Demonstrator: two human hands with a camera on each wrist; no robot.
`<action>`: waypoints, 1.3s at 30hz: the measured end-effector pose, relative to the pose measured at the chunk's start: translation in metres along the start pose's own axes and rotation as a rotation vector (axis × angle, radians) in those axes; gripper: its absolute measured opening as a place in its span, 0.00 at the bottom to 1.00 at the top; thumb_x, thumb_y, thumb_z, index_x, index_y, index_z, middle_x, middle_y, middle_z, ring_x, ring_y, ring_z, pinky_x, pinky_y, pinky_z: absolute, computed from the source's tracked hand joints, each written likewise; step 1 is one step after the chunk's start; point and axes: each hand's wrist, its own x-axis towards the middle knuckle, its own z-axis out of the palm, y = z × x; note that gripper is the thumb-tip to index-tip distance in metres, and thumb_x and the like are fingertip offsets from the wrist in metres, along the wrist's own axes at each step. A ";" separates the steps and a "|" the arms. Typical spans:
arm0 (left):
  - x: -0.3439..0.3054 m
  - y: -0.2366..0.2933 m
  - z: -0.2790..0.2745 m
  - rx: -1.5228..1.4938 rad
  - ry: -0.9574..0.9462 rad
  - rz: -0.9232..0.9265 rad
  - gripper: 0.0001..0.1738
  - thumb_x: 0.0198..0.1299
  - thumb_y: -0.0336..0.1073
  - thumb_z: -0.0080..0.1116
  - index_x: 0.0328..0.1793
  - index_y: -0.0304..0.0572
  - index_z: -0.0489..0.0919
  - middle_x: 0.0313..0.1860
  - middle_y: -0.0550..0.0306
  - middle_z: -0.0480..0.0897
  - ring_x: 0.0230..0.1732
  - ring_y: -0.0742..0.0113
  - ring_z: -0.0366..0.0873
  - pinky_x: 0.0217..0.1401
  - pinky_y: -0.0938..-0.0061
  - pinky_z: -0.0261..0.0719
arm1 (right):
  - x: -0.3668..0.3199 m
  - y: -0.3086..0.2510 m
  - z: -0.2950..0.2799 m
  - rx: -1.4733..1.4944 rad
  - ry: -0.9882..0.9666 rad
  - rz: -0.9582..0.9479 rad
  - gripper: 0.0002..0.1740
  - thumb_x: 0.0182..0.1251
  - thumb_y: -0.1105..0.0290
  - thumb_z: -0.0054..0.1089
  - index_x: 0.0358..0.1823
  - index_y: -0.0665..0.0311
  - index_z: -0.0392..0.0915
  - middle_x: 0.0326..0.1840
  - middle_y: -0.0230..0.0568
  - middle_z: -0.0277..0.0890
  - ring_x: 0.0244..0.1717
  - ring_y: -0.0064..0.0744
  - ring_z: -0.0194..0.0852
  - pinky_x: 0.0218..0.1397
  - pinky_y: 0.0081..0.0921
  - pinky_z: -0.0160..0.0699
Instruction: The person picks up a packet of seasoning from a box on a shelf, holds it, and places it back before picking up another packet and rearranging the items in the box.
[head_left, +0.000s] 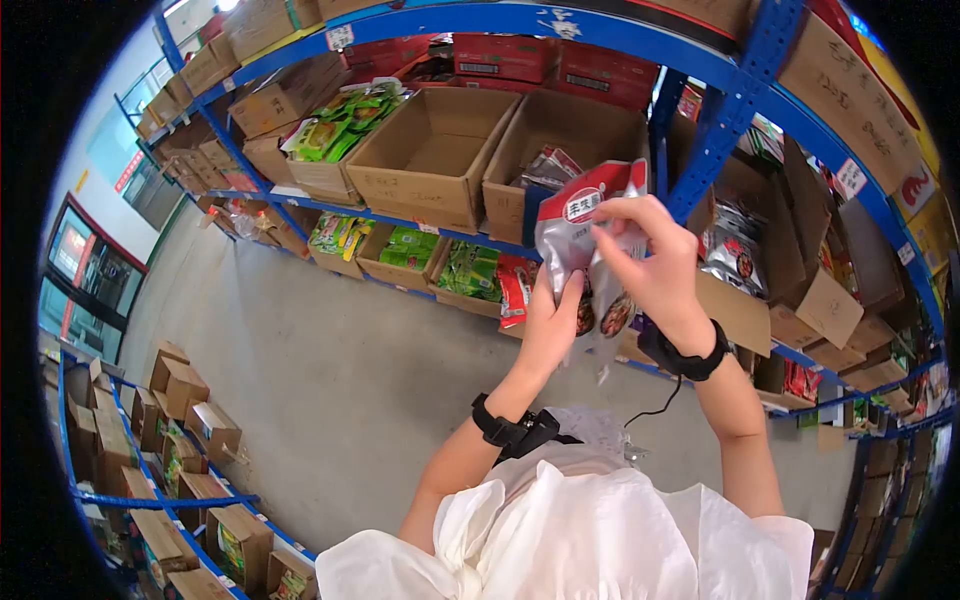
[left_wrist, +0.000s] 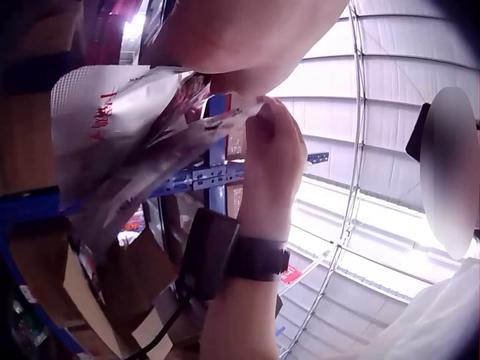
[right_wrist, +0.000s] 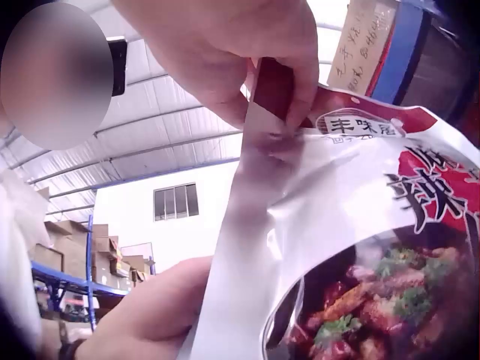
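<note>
In the head view, silver food pouches with red tops (head_left: 566, 232) are held up before the shelf, with at least two overlapping. My left hand (head_left: 546, 325) grips them low on the left side, its thumb across the front. Above and to the right, my right hand (head_left: 655, 250) pinches the upper edge of a pouch between thumb and fingers. Seen from the right wrist, the right fingers (right_wrist: 300, 94) close on the red top edge of a pouch (right_wrist: 330, 202) that shows a printed dish. The left hand (right_wrist: 154, 315) is partly hidden behind this pouch.
A carton with several silver packets (head_left: 550, 168) stands just behind the pouches, next to an unfilled carton (head_left: 425, 150). A blue shelf post (head_left: 725, 115) rises to the right. More cartons of silver pouches (head_left: 735, 250) sit beyond it. Another rack (head_left: 165, 470) stands at lower left.
</note>
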 end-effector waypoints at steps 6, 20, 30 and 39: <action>-0.022 -0.026 0.032 0.011 0.014 -0.065 0.22 0.72 0.40 0.38 0.65 0.31 0.63 0.61 0.43 0.70 0.63 0.57 0.66 0.66 0.72 0.59 | -0.021 0.013 -0.013 0.083 -0.059 0.101 0.11 0.53 0.80 0.59 0.40 0.68 0.76 0.33 0.40 0.76 0.32 0.27 0.74 0.37 0.22 0.75; -0.108 -0.030 0.152 0.092 -0.283 -0.068 0.40 0.49 0.31 0.67 0.68 0.34 0.60 0.62 0.47 0.69 0.64 0.60 0.67 0.64 0.68 0.64 | -0.112 0.010 -0.145 0.003 -0.172 0.268 0.16 0.53 0.78 0.56 0.46 0.68 0.74 0.44 0.43 0.76 0.44 0.34 0.74 0.49 0.28 0.75; -0.154 -0.043 0.210 -0.243 -0.208 -0.523 0.25 0.49 0.21 0.62 0.56 0.31 0.70 0.49 0.53 0.79 0.48 0.66 0.78 0.52 0.71 0.75 | -0.212 0.035 -0.270 -0.310 -0.153 0.429 0.37 0.54 0.66 0.65 0.65 0.66 0.61 0.67 0.53 0.59 0.70 0.50 0.53 0.70 0.39 0.54; -0.150 -0.057 0.241 -0.467 -0.179 -0.677 0.24 0.50 0.24 0.62 0.55 0.31 0.70 0.48 0.51 0.79 0.47 0.65 0.79 0.51 0.71 0.77 | -0.293 0.051 -0.320 0.724 0.034 1.091 0.42 0.54 0.74 0.67 0.69 0.70 0.55 0.59 0.41 0.70 0.57 0.27 0.69 0.59 0.25 0.68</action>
